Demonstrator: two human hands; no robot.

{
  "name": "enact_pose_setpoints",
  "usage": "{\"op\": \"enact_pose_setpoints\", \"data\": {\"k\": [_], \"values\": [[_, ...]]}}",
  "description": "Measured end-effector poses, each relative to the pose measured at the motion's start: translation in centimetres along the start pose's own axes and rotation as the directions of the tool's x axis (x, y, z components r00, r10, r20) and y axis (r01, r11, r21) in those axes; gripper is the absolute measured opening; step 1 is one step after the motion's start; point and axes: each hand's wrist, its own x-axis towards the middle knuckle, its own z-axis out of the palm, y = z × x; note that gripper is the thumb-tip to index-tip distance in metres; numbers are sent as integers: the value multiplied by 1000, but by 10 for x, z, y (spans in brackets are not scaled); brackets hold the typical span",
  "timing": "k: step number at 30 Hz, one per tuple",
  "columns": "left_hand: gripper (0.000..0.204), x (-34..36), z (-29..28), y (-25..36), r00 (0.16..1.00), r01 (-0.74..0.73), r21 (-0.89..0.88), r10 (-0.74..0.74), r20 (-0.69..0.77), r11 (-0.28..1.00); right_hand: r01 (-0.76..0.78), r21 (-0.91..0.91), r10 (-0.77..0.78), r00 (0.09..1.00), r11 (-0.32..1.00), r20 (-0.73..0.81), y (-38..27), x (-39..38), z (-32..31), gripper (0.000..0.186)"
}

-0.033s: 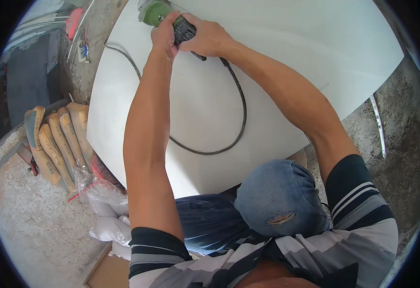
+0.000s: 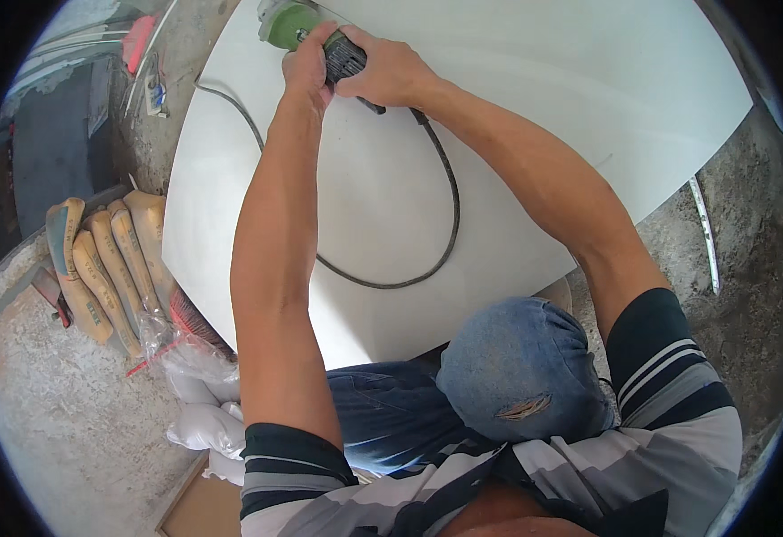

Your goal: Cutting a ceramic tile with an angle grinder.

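An angle grinder [image 2: 286,25] with a green front and a dark, slotted rear body lies at the upper middle, over a large white panel [image 2: 535,72]. My left hand [image 2: 306,68] is closed around its middle from the left side. On the dark rear part, my right hand [image 2: 388,70] wraps from the right. The metallic front end reaches the picture's top edge, and any disc there cannot be made out. A black cord [image 2: 453,192] leaves the tool's rear, loops over the panel, passes under my left forearm and shows again at the upper left.
Several tan paper sacks [image 2: 98,273] lean together left of the panel. Clear plastic wrap [image 2: 196,362] and white bags [image 2: 205,428] lie below them, near a brown board [image 2: 196,503]. A white strip [image 2: 705,234] rests on the rough floor at right. My bent knee [image 2: 521,371] is by the panel's near edge.
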Motion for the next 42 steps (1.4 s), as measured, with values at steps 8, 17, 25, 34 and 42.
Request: {"op": "enact_pose_setpoints", "data": {"k": [8, 17, 25, 34, 42], "values": [[45, -16, 4, -5, 1000, 10, -1, -10, 4, 1000, -6, -37, 6, 1000, 999, -10, 3, -13, 0, 93], [42, -33, 11, -12, 1000, 9, -5, -9, -14, 1000, -25, -12, 25, 1000, 1000, -1, 8, -28, -3, 94], [41, -39, 12, -17, 1000, -6, -8, 5, -15, 1000, -21, -35, 20, 999, 999, -25, 10, -35, -2, 94], [43, -53, 17, -21, 1000, -5, -6, 4, -26, 1000, -47, -17, 47, 999, 999, -5, 12, -47, -5, 95], [43, -62, 19, -24, 1000, 0, -1, 0, -13, 1000, -55, -2, 55, 998, 998, 26, 11, -57, -10, 95]]}}
